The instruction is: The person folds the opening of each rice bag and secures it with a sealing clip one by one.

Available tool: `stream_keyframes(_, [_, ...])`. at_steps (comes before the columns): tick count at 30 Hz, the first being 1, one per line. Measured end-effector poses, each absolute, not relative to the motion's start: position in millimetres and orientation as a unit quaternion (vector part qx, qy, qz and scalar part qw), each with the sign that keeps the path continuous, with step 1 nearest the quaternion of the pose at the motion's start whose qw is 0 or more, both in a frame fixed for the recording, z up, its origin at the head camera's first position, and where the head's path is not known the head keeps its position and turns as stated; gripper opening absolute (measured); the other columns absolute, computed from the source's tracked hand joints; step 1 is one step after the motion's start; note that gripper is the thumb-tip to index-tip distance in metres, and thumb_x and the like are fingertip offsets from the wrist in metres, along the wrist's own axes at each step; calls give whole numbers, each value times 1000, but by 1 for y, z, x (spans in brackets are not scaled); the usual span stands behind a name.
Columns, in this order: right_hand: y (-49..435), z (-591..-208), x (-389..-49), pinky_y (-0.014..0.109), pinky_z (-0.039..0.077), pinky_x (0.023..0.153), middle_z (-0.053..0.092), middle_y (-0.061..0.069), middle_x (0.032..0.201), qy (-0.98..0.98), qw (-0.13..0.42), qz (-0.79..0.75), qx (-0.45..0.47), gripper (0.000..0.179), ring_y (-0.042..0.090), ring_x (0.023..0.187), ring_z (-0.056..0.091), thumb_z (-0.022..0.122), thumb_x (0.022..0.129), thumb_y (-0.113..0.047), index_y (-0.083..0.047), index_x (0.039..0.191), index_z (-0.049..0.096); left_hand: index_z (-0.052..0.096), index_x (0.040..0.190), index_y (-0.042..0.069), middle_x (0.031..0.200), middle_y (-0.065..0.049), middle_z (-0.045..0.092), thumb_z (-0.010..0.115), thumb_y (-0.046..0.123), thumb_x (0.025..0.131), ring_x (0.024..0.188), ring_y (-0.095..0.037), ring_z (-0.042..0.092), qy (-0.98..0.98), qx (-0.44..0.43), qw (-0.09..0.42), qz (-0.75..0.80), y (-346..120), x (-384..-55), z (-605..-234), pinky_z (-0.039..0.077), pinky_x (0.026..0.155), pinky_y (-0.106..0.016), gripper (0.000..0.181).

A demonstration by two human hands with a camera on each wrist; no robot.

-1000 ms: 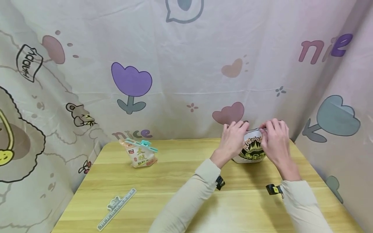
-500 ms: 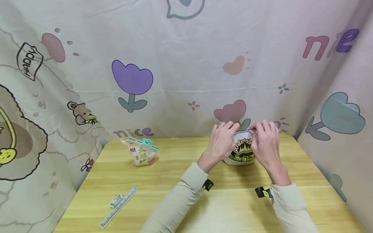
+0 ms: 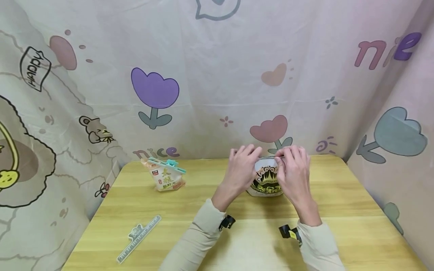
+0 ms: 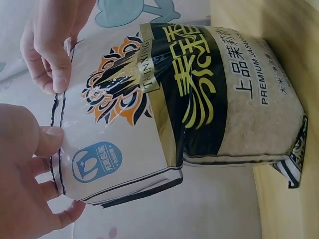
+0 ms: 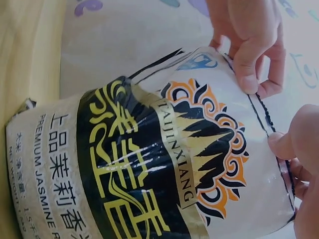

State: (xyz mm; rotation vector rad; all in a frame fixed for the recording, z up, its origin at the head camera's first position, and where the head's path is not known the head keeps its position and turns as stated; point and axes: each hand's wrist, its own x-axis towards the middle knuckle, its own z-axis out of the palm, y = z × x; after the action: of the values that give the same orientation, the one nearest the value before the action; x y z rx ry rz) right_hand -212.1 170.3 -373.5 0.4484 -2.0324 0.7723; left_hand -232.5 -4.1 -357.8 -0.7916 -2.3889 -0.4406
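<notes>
A bag of jasmine rice (image 3: pixel 267 180) stands upright toward the back of the table, its black and gold label (image 4: pixel 199 89) facing me. My left hand (image 3: pixel 241 169) pinches the left part of its top edge between thumb and fingers. On the right part of the same edge, my right hand (image 3: pixel 294 171) pinches too. Between the two hands the bag's dark-lined top edge (image 5: pixel 259 112) runs flat and stretched. Both thumbs lie on the printed front side, and some fingertips are hidden behind the plastic. Grains show through the bag's clear lower part.
A smaller food bag (image 3: pixel 166 178) with a turquoise sealing clip (image 3: pixel 168 164) across its top stands at the back left. A grey-white clip with piano-key print (image 3: pixel 139 239) lies at the front left of the wooden table (image 3: pixel 190 210). A patterned curtain (image 3: pixel 210 75) hangs behind.
Both hands and the rice bag between them have shifted left along the table. Each hand keeps its pinch on the top edge. The smaller bag and the loose clip stay put.
</notes>
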Motion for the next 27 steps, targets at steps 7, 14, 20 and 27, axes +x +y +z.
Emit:
stream_keyframes(7, [148, -374, -206, 55, 32, 94, 61, 13, 97, -809, 447, 327, 195, 4, 39, 101, 49, 65, 94, -5, -1, 93, 67, 56, 96, 18, 92, 5, 53, 62, 11, 98, 87, -17, 50, -895, -274, 296, -191, -25, -222, -360, 42, 84, -38, 10])
stream_keyframes(14, [127, -373, -201, 54, 32, 96, 60, 11, 97, -805, 429, 351, 211, 3, 34, 99, 49, 66, 95, -4, -2, 93, 66, 57, 93, 17, 91, 5, 54, 62, 12, 100, 86, -19, 51, -893, -254, 306, -210, -46, -210, -359, 41, 88, -44, 10])
stream_keyframes(20, [107, -370, -200, 53, 34, 94, 60, 10, 96, -803, 429, 347, 223, 7, 34, 98, 49, 68, 91, 3, -4, 92, 65, 58, 90, 16, 89, 3, 54, 61, 8, 100, 84, -20, 50, -884, -244, 314, -246, -65, -206, -358, 42, 84, -44, 12])
stream_keyframes(27, [89, -371, -200, 48, 34, 89, 59, 8, 96, -805, 420, 348, 235, 8, 32, 95, 49, 68, 92, 3, -4, 93, 66, 59, 89, 16, 90, 4, 55, 60, 4, 98, 84, -20, 50, -887, -227, 304, -264, -83, -199, -358, 40, 81, -41, 16])
